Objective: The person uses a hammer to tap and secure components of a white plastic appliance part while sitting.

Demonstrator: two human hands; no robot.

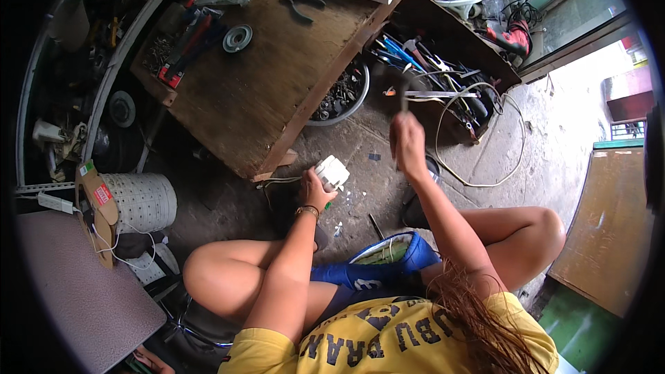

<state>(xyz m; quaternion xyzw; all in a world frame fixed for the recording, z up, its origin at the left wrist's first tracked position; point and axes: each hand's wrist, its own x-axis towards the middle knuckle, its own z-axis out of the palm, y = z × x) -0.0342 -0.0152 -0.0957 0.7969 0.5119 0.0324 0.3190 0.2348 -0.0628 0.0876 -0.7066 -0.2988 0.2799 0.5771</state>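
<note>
Low over the concrete floor, my left hand [315, 190] grips a white plastic part [332, 172], boxy and ribbed, with my fingers round its left side. A bit of green shows beneath that hand. White chips [339, 228] lie scattered on the floor around the part. Raised to the right and farther away, my right hand [407, 142] is closed round the handle of a hammer [404, 93]. The hammer's dark head is smeared by motion and stands apart from the white part. A dark thin rod [376, 226] lies on the floor between my legs.
A wooden table [277, 62] at the far left carries pliers [303, 9], a round metal disc [237, 38] and paper. Beside it stand a tub of small metal parts [364, 97] and a toolbox [478, 55]. A pale cable [516, 159] loops across the floor.
</note>
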